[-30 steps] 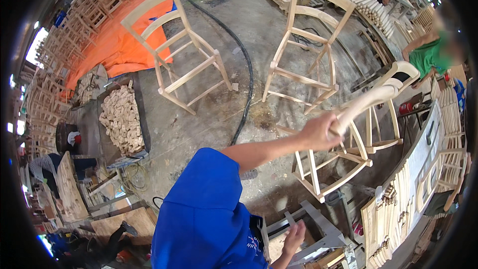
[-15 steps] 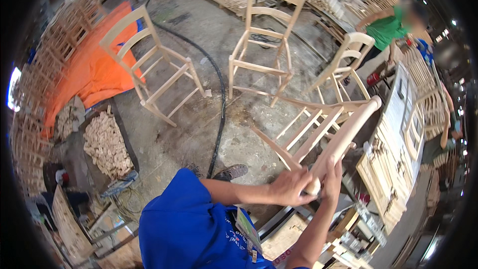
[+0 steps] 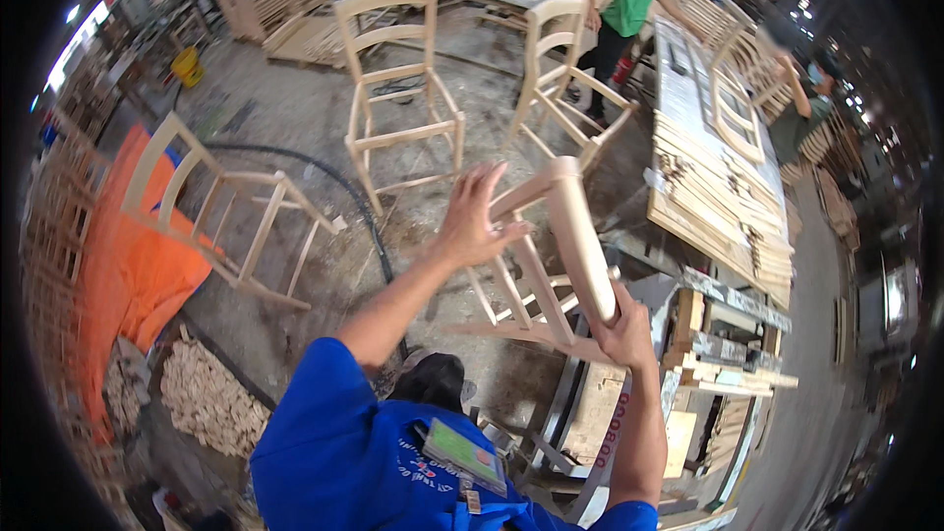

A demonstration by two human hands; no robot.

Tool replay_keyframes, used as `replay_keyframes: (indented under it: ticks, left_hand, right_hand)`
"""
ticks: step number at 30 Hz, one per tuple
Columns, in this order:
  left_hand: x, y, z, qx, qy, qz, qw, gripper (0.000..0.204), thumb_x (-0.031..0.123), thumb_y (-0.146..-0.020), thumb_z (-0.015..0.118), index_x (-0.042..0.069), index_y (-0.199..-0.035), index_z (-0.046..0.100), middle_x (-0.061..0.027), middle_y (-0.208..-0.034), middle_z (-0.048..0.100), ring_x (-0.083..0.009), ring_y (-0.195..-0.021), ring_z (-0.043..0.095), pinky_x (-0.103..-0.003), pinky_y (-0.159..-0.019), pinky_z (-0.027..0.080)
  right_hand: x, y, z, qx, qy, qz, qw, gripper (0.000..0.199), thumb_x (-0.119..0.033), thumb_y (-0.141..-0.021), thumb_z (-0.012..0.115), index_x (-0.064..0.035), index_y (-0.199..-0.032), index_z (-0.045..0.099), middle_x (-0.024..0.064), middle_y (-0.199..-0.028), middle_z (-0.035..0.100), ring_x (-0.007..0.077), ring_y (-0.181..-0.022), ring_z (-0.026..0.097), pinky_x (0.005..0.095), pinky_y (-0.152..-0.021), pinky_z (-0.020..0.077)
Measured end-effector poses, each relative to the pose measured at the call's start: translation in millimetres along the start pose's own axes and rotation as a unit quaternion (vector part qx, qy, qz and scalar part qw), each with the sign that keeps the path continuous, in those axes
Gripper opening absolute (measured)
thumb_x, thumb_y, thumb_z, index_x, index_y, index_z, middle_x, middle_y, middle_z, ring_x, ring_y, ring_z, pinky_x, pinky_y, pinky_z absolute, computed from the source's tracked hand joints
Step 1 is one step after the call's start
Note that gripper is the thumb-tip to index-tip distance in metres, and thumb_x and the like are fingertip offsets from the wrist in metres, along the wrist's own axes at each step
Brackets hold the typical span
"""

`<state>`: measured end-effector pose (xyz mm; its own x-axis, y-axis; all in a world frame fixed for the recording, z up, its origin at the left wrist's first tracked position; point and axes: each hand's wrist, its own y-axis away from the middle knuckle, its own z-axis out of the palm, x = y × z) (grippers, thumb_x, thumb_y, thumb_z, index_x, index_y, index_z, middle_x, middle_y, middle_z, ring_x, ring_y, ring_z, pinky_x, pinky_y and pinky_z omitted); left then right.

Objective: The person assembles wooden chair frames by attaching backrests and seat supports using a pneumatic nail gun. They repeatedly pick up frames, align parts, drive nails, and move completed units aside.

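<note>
Pale wooden chair frame (image 3: 544, 287) is tilted between the hands — its thick rail (image 3: 580, 241) points its long axis forward, slightly left. Dark bin (image 3: 248, 381) contains wood blocks (image 3: 209, 395); yellow bucket (image 3: 187, 67) stands far. Right grip (image 3: 625, 329) is closed around rail's near end — left grip (image 3: 474, 223) spreads wide, contact unclear.

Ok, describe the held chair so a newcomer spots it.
From the orange sheet at left, look right past the black hose. The bare-wood chair is nearest the blue shirt; unlike the three chairs standing farther out, it is gripped by the right hand.
</note>
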<state>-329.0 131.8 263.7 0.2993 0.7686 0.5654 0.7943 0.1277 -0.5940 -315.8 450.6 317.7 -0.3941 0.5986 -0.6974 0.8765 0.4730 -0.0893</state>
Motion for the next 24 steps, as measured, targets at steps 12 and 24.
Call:
replay_keyframes:
  ticks: [12,24]
  left_hand:
    - [-26,112,-17,-0.142,0.295,-0.189,0.926,0.051,0.033,-0.091,0.08,0.0,-0.127,0.064,-0.0162,-0.114,0.074,-0.0246,-0.098,0.075,-0.038,-0.084,0.061]
    - [-62,135,-81,-0.395,0.335,0.07,0.853,0.054,0.036,-0.082,0.088,0.008,-0.123,0.067,-0.0154,-0.114,0.073,-0.0339,-0.106,0.071,-0.042,-0.091,0.057]
  right_hand:
    - [1,30,85,0.366,-0.455,0.225,0.78,0.068,-0.032,-0.099,0.07,-0.0126,-0.154,0.036,0.0181,-0.147,0.047,0.0291,-0.126,0.054,0.0462,-0.105,0.0477]
    - [-82,-5,119,0.352,-0.504,0.322,0.72,0.059,0.001,-0.08,0.065,-0.0021,-0.131,0.036,0.0124,-0.085,0.053,0.0222,-0.07,0.061,0.0441,-0.056,0.0606]
